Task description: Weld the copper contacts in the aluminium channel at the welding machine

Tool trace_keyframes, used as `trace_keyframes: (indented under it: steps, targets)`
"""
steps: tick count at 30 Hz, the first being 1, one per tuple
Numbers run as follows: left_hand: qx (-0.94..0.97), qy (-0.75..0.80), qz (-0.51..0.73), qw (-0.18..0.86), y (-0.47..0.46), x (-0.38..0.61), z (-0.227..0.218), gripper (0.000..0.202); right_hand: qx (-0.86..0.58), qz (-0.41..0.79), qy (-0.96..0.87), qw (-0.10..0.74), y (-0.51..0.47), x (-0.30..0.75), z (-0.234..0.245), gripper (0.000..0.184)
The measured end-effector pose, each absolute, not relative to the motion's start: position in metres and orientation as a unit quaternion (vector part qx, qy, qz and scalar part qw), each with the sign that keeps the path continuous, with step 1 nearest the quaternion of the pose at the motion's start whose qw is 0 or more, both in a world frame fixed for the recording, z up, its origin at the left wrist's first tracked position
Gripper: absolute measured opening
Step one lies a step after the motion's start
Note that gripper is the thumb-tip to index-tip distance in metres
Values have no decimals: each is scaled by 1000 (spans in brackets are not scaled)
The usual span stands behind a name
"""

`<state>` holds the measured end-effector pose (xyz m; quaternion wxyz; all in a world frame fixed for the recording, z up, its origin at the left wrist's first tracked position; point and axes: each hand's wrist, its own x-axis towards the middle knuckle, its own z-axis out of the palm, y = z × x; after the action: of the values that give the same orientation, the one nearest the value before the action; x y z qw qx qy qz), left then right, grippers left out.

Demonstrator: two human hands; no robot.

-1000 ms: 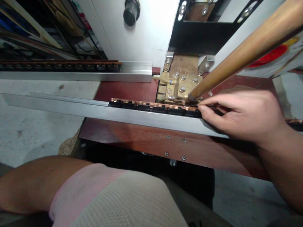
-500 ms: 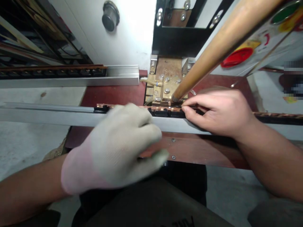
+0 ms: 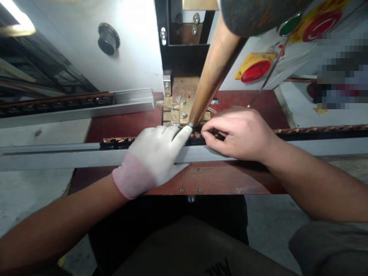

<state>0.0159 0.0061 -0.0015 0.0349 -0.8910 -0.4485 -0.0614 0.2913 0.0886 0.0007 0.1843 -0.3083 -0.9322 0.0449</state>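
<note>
My left hand (image 3: 158, 153), in a white glove with a pink cuff, lies across the aluminium channel (image 3: 316, 148). Its index finger stretches to the foot of a copper-coloured rod (image 3: 208, 69), and the thumb is spread along the channel's near side. In the channel runs a black strip with copper pieces on top (image 3: 117, 142). My bare right hand (image 3: 241, 134) pinches thumb and forefinger together at the strip, just right of the rod's tip. Whatever is between those fingertips is too small to make out. Behind the strip sits a brass block (image 3: 186, 108) with bolts.
A second channel (image 3: 135, 101) with a similar strip lies at the back left. The white machine housing (image 3: 138, 50) carries a black knob (image 3: 107, 40). On the right are a red rotary switch (image 3: 255, 71) and a red button (image 3: 322, 25). The reddish-brown bench (image 3: 230, 176) runs beneath.
My left hand has come down onto the channel, its index finger now at the rod's foot. My right hand keeps its pinch at the strip. The camera view has shifted.
</note>
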Motion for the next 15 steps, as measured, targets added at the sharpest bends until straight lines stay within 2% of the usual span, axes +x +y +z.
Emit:
trace_keyframes:
  steps: [4,10,15]
  targets:
    - [-890,-449,-72,39,8,23,-4,65,-311,56,-930,189,90,291,-1,27]
    - [-882,-452,-117,60,5,21,-13,72,-308,76,-926,204,90,291,-1,25]
    - [-856,-511,-70,34,7,31,-3,62,-316,78,-916,235,92,292,-3,24]
